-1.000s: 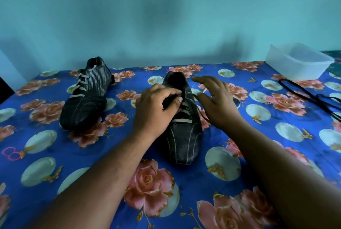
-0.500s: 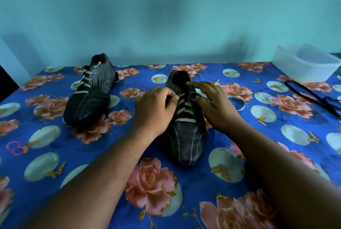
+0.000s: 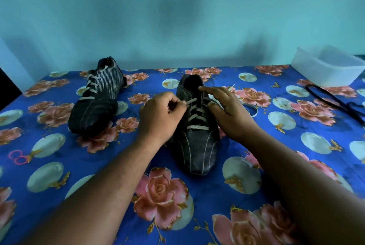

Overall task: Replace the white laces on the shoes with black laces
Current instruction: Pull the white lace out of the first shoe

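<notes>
Two black shoes with white laces lie on a blue flowered cloth. The near shoe (image 3: 197,144) points toward me in the middle. My left hand (image 3: 160,118) sits at its left side and pinches a white lace (image 3: 190,101) end near the upper eyelets. My right hand (image 3: 229,114) rests on the shoe's right side, index finger stretched across the tongue and the other fingers touching the laces. The second shoe (image 3: 96,102) lies apart at the back left, still laced white. Black laces (image 3: 335,102) lie loose at the right edge.
A translucent plastic box (image 3: 327,69) stands at the back right corner. A pink ring-shaped object (image 3: 17,157) lies at the left edge. The teal wall (image 3: 177,17) closes the back of the flowered cloth (image 3: 98,175).
My left hand has moved from gripping the shoe's collar to pinching a white lace end. My right hand has come down from beside the shoe onto its right side.
</notes>
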Motion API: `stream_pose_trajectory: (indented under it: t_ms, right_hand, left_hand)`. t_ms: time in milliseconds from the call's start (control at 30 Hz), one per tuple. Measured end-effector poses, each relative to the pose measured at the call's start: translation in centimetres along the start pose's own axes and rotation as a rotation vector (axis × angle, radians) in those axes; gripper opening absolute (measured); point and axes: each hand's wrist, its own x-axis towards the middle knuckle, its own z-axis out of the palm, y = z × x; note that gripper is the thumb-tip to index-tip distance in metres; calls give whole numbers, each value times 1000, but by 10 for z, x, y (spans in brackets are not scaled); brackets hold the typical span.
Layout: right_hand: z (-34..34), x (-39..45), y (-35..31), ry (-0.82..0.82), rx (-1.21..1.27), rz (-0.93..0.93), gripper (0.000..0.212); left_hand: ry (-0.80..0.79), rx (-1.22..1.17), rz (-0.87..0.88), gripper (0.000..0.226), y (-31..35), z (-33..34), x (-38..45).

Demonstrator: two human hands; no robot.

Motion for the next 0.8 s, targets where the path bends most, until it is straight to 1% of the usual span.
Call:
stream_pose_trajectory:
  t_ms: [100,167,233,300,400,467,567,667,733,800]
  right_hand:
    - [0,0,1,-11,0,5,48]
    - [0,-1,1,-10,5,7,47]
    - [-1,-1,0,-12,19,3,46]
    - [0,-1,-1,-15,38,-6,46]
    - [1,-1,-1,-28,57,-10,46]
    - [0,-1,-1,-26,49,-17,45]
    - [-1,-2,-1,-26,47,-20,46]
    - [-1,-2,-3,-35,45,-11,46]
    - [-1,-3,-5,-35,40,-5,46]
    - [-1,-2,-6,-33,39,1,45]
  left_hand:
    - [-32,-62,-127,39,-9,-4,-1]
    - [-31,-103,-140,40,-12,-5,1]
    - [-28,-165,-74,40,-9,-6,1]
    - [-31,-139,35,45,-4,-4,0]
    - [6,-66,165,33,5,1,0]
    - [28,-53,176,26,7,2,-1]
    - [27,-30,88,31,3,-3,-1]
    - [10,-169,-118,38,1,-5,-2]
    - [16,-258,-229,32,1,0,-1]
    - [0,-354,-236,20,-1,3,-1]
